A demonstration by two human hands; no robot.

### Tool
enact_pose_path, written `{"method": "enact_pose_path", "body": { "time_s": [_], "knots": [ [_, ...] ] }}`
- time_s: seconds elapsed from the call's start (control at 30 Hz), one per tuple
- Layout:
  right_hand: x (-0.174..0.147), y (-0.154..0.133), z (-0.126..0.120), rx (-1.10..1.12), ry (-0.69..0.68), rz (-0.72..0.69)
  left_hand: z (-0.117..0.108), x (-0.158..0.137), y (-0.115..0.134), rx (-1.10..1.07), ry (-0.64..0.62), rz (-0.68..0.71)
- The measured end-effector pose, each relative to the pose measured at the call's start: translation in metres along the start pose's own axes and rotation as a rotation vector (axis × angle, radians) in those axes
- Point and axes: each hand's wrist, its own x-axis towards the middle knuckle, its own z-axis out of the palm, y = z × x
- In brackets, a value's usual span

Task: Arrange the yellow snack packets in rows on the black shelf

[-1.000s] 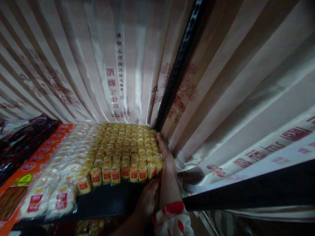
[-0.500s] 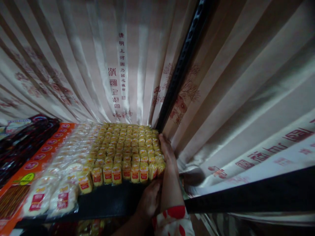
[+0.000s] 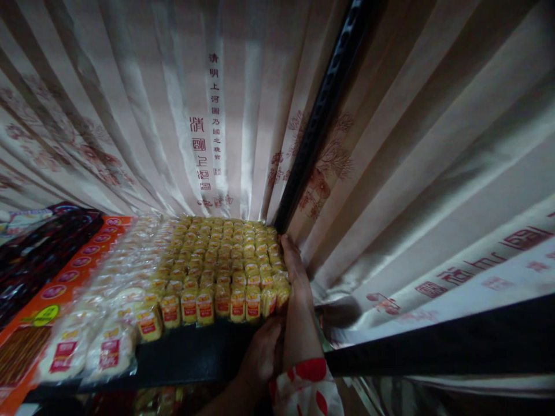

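Note:
Rows of small packaged cakes [image 3: 223, 260] in yellow wrappers with red labels stand packed close together on a dark shelf [image 3: 195, 349]. My right hand [image 3: 295, 263] lies along the right side of this block, fingers stretched towards the back corner and touching the end packs. Low at the block's front right corner is my left hand [image 3: 264, 346]. Its fingertips are partly hidden behind my right forearm, so I cannot make out their grip. Left of the yellow packs lie white round cakes [image 3: 110, 346] in clear wrappers.
A pleated cloth curtain [image 3: 243, 115] with red print hangs behind and to the right. A dark perforated post [image 3: 318, 115] rises at the back corner. Further left are an orange printed package [image 3: 82, 263] and dark shiny packages [image 3: 39, 248]. A dark rail [image 3: 433, 346] runs at right.
Both hands stay almost where they were, against the side and front corner of the yellow packs. The view has shifted very slightly; nothing is visibly taken or let go.

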Motion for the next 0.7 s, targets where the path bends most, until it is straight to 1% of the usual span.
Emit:
{"method": "enact_pose_path", "body": {
  "time_s": [0.1, 0.27, 0.33, 0.43, 0.53, 0.63, 0.7],
  "knots": [
    [-0.002, -0.006, 0.0, -0.005, -0.004, 0.11, 0.0, -0.001, 0.002, -0.021, 0.005, -0.021],
    [0.0, -0.01, 0.001, -0.055, 0.002, 0.149, -0.001, -0.001, 0.008, -0.058, 0.018, -0.044],
    [0.001, -0.007, 0.0, -0.049, 0.009, 0.113, -0.002, -0.001, 0.01, -0.066, 0.012, -0.047],
    [0.003, 0.0, -0.003, -0.03, 0.02, 0.004, -0.002, 0.0, 0.011, -0.072, 0.014, -0.052],
    [0.004, 0.003, -0.008, -0.019, 0.018, -0.06, -0.002, 0.001, 0.012, -0.07, 0.017, -0.05],
    [0.004, 0.0, -0.015, -0.035, 0.018, -0.111, -0.002, 0.001, 0.01, -0.04, 0.011, -0.048],
    [-0.001, -0.007, -0.02, -0.072, 0.035, -0.137, -0.002, 0.0, 0.006, -0.012, 0.004, -0.04]
  ]
}}
